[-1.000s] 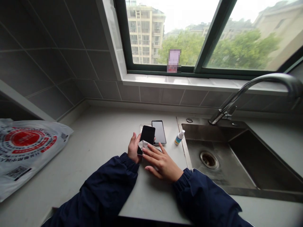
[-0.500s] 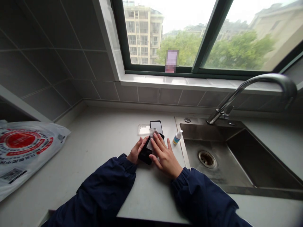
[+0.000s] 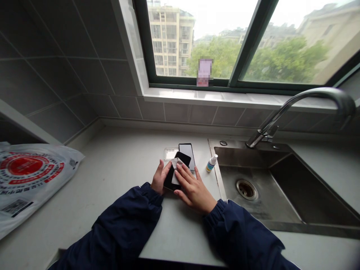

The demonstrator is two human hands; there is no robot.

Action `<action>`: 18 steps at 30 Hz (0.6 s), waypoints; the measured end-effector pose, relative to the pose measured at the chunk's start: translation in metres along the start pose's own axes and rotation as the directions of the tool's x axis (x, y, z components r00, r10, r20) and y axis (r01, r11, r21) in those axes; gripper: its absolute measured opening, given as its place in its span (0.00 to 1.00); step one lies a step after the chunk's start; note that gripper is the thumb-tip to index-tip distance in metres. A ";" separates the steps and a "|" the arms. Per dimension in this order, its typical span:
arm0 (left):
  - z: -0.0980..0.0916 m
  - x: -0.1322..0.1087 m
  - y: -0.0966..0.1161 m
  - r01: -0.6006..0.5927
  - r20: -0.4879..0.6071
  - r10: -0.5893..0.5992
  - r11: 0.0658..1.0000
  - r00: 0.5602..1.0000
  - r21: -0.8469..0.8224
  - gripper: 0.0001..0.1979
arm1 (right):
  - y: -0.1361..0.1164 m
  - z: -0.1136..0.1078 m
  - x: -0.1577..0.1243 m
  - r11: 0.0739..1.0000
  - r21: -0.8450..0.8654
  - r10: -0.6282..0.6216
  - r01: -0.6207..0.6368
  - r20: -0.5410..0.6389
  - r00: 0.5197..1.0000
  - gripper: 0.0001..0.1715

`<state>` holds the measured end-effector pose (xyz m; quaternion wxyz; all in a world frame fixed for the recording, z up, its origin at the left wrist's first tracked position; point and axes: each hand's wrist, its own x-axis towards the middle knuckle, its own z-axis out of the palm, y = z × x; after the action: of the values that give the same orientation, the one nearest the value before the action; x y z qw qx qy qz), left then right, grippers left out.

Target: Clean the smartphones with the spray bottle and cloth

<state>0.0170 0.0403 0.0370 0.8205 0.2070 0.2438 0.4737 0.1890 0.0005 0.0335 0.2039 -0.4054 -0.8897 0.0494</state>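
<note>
We take the sink (image 3: 295,195) as landmark. Just left of it, our left hand (image 3: 159,179) grips 1 black phone (image 3: 184,157) by its edge. Our right hand (image 3: 194,187), fingers flat, presses a white cloth (image 3: 176,170) onto the screen. 1 spray bottle (image 3: 210,164) stands at the sink's left rim.

Home kitchen. Stainless sink (image 3: 309,187) sunk into pale countertop (image 3: 118,168); curved faucet (image 3: 295,98) at sink's back edge. Grey tiled wall (image 3: 70,75) behind and left of sink. Window (image 3: 248,39) above sink, looking onto apartment blocks (image 3: 171,37) and trees. Printed plastic bag (image 3: 28,176) far left of sink.
</note>
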 end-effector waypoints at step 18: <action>-0.007 0.003 -0.004 0.042 0.060 -0.043 0.999 0.997 0.029 0.39 | -0.002 -0.001 0.001 0.998 -0.056 -0.024 0.023 -0.017 1.000 0.40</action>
<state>0.0163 0.0419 0.0283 0.8345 0.2273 0.2295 0.4463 0.1874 -0.0002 0.0349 0.2007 -0.4011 -0.8936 0.0187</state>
